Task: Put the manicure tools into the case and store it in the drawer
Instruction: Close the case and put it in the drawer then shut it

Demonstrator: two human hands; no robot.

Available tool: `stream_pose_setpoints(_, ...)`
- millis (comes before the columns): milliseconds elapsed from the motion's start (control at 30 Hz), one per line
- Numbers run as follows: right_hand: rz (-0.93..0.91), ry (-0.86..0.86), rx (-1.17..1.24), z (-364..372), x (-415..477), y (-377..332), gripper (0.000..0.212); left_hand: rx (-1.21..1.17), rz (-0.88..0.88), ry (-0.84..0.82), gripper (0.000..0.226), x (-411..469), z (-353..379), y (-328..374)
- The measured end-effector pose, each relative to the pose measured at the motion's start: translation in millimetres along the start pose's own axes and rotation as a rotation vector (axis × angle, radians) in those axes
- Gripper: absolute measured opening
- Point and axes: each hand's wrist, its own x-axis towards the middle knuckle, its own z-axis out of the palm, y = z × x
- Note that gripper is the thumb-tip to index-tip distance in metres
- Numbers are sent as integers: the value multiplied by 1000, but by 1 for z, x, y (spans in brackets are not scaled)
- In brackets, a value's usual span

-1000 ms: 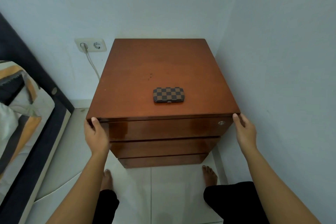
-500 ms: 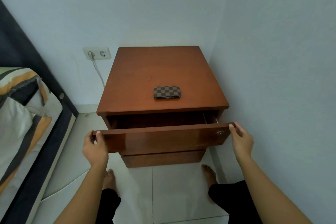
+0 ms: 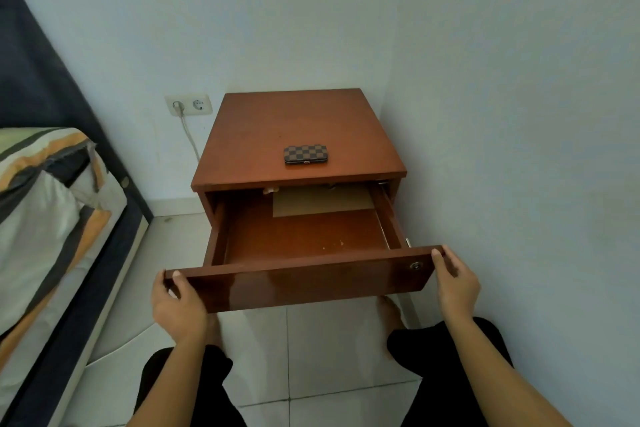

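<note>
A brown checkered manicure case lies closed on top of the wooden nightstand, near its front edge. No loose tools are visible. The top drawer is pulled far out. Its wooden floor is mostly bare, with a flat piece of cardboard at the back. My left hand grips the left end of the drawer front. My right hand grips the right end, just past a small keyhole.
The nightstand stands in a corner, with a wall close on the right. A bed with striped bedding runs along the left. A wall socket with a plugged cable sits left of the nightstand. My legs and feet are on the tiled floor below the drawer.
Both hands have pulled the top drawer from closed to far open, and the view has backed away from the nightstand. The case has not moved.
</note>
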Motion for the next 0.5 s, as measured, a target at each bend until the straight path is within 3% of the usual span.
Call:
stream_pose_setpoints(133,9,-64,-20,-8,3,-1,42,42,-11,-5,43,4,-4,-1)
stream_pose_setpoints(267,-30,-266,-209,-8,29,-13,51,198,40,-64,43,22,-4,15)
stream_pose_setpoints(367,-148,-379,-377,1,54,-38,57,376,207,-134,50,45,5,36)
stream_pose_setpoints(500,-436,-527,-590,38,86,-80,59,687,531,-329,63,82,44,62)
